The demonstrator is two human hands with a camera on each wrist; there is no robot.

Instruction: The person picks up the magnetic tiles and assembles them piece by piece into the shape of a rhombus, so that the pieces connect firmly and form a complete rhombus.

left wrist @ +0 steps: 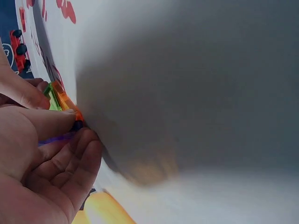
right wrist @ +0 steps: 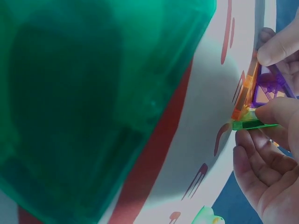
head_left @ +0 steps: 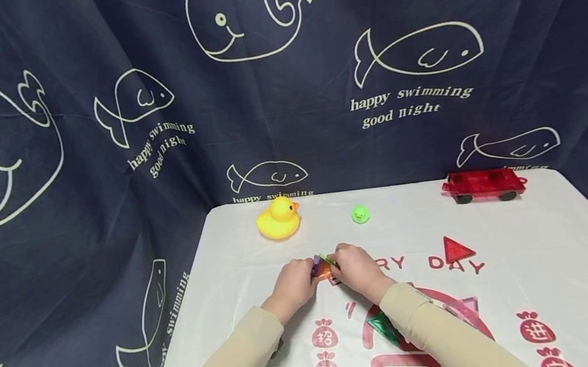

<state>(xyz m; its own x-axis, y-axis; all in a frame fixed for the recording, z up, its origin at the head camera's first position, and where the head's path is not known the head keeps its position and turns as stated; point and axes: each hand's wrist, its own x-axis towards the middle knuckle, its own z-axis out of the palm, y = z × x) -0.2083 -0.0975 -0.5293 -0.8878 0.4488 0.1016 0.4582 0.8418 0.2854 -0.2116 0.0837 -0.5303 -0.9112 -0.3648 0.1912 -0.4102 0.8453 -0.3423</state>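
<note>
Curtain of navy fabric with white whale and fish outlines (head_left: pixel 322 141) forms the backdrop. Before it stands a white-covered table with red printing (head_left: pixel 243 261), crossed by two long beige fabric sleeves (head_left: pixel 224 365). A red translucent plastic wagon with dark wheels (head_left: pixel 485 185) is positioned at the far right. Left hand (head_left: pixel 293 285): pinches a purple tile between thumb and fingers. Right hand (head_left: pixel 359 267): thumb and fingers pinch a green tile. The hands are close together, near the table's middle. A yellow toy duck with an orange bill (head_left: pixel 278 221) sits beyond them. A dark green translucent tile (head_left: pixel 385 328) and a pink translucent tile (head_left: pixel 464 310) lie partly behind the right sleeve. A red translucent plastic triangle (head_left: pixel 456 249) lies farther right. Between the hands, an orange translucent plastic tile (right wrist: pixel 244 95) meets the purple translucent plastic tile (right wrist: pixel 280 84) and the bright green translucent plastic tile (right wrist: pixel 250 124), low at the table surface. Smallest item: a round light-green toy (head_left: pixel 360 214), right of the duck.
</note>
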